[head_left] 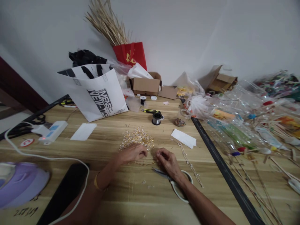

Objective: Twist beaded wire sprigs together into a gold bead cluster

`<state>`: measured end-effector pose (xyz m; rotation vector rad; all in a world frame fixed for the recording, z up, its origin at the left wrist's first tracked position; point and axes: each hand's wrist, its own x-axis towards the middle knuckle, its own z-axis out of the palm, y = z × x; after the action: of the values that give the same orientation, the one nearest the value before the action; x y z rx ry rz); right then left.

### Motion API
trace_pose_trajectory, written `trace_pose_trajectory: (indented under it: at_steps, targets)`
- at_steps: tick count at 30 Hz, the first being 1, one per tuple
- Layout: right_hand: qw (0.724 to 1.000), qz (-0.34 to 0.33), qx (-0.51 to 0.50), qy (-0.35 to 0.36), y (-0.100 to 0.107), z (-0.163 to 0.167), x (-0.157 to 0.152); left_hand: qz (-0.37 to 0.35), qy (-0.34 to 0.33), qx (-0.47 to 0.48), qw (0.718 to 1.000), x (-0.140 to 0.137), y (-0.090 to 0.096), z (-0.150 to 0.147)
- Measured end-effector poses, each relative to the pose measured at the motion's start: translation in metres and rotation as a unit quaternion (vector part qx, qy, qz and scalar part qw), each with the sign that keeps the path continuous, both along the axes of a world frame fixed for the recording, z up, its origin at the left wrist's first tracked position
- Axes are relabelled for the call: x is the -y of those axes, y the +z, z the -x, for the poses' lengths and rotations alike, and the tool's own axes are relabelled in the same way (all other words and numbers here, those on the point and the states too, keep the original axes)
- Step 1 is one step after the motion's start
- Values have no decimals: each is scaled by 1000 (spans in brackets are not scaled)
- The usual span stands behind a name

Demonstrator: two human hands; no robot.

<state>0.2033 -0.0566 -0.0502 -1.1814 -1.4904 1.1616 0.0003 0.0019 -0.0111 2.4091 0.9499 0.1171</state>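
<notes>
My left hand (133,153) is closed, its fingers curled at the near edge of a pile of small gold and clear beads (138,137). My right hand (167,158) is closed in a pinch just to the right, a short gap away. What either hand holds is too small to make out. Below my left fingers lies a thin beaded strand (142,164), its end near my right fingertips. Scissors (174,185) with white handles lie partly under my right wrist. A longer beaded chain (189,162) stretches along the table to the right of that hand.
Wire spools (157,118), a yellow-black cutter (151,111) and a glass jar (181,118) of beads stand behind the pile. Paper pieces (184,138) flank it. A white bag (98,90), power strip (53,132) and cable are left; plastic-wrapped bundles (243,125) crowd the right.
</notes>
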Motion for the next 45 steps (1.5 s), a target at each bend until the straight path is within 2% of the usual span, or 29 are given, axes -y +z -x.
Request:
trace_pose_trajectory:
  at_steps: [8,16,23,27,33,39,45]
  targets:
    - [1000,-1,24,6,-4,-1,0,-16,54,31,998,-7,8,5]
    - [998,-9,53,23,0,1,3,-12,48,15,999,-4,3,1]
    - [989,-78,122,34,6,3,7,-6,95,59,994,5,-3,5]
    - [973,-131,179,70,6,7,10,25,134,94,986,17,-9,7]
    - [946,-193,239,104,4,13,12,65,113,132,983,28,-15,1]
    - [945,-179,245,119,5,15,12,36,103,142,984,31,-21,-1]
    - [951,-153,243,117,12,18,11,55,122,155,979,33,-20,1]
